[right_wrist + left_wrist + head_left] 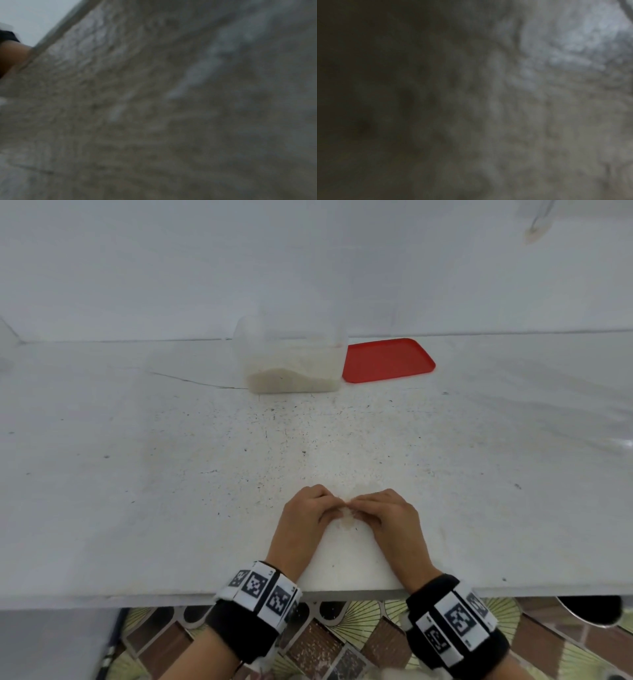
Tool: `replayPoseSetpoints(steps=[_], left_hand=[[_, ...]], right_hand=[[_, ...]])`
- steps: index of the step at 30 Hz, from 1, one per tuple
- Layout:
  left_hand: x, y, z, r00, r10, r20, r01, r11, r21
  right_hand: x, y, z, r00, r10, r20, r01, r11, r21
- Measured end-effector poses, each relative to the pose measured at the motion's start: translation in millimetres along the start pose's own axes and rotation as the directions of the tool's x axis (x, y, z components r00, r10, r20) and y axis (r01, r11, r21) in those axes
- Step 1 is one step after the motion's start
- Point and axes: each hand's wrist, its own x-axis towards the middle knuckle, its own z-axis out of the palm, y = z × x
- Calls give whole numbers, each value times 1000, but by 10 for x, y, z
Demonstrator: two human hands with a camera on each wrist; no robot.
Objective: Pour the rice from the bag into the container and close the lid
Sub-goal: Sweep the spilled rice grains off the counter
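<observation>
A clear plastic container (291, 361) with no lid on it stands at the back of the white table (154, 474), with rice lying low inside. Its red lid (387, 361) lies flat just right of it. Near the front edge a white bag of rice (346, 559) lies between my wrists. My left hand (308, 511) and right hand (387, 513) meet at the bag's far end, fingers curled and pinching its top. Both wrist views show only a blurred grainy surface close up.
A white wall rises right behind the container and lid. The table's front edge runs under my wrists, with patterned floor tiles (325, 645) below. A thin crack (191, 381) marks the tabletop left of the container.
</observation>
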Motion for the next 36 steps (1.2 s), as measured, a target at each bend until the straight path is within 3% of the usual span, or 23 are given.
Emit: replayPoseSetpoints(steps=[7,10,17,26,30,36], left_hand=[[-6,15,-10,999,32,10,-32,998,56],[-1,3,-51,999,-39,27,40,999,-23],[6,82,-317,988,-151,45,156,974,-167],[294,347,-894,994,-44,96,52,995,-84],[658,336,-1115,996,-36,80,40,998,-51],[1231,212,-1465,996,-76,49,79,994,-70]], right_hand=[[58,-81,-93,992,41,124,-34,998,-54],[97,-78,-138,983,76,167,-67,996,-55],[208,-129,-565,967,212,140,-225,971,84],[651,-395,-1066,990,55,130,-54,999,-7],[1039,-459,-1174,989,4,147,-10,999,42],[1710,-498,-1230,976,15,217,-59,978,198]])
